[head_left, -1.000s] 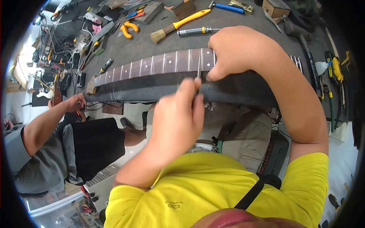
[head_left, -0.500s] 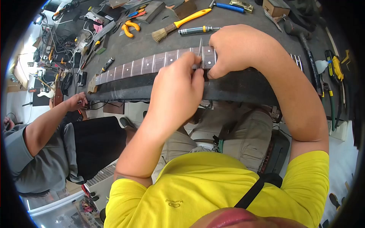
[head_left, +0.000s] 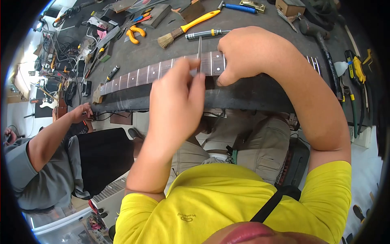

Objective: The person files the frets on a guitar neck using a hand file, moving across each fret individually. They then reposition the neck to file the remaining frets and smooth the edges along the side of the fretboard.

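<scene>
A guitar neck (head_left: pixel 152 74) with a dark fretboard, metal frets and white dots lies across the front of the bench. My left hand (head_left: pixel 174 95) is closed around a slim, pointed metal file (head_left: pixel 199 51), which crosses the fretboard with its tip toward the far side. Over the neck to the right arches my right hand (head_left: pixel 254 53), fingers at the far edge and thumb at the near edge, gripping it. Just beyond the neck lie a grey-and-yellow screwdriver (head_left: pixel 203 34) and a yellow-handled brush (head_left: pixel 199 21).
Orange-handled pliers (head_left: pixel 136 34) and a grey block (head_left: pixel 157 16) lie at the back. A hammer (head_left: pixel 321 40) and yellow-handled tools (head_left: pixel 359 73) are on the right. Another person's hand (head_left: pixel 82 112) rests at the bench's left end, near cables.
My left hand has moved left along the fretboard with the file. My right hand keeps its hold on the neck, and the whole view has shifted slightly.
</scene>
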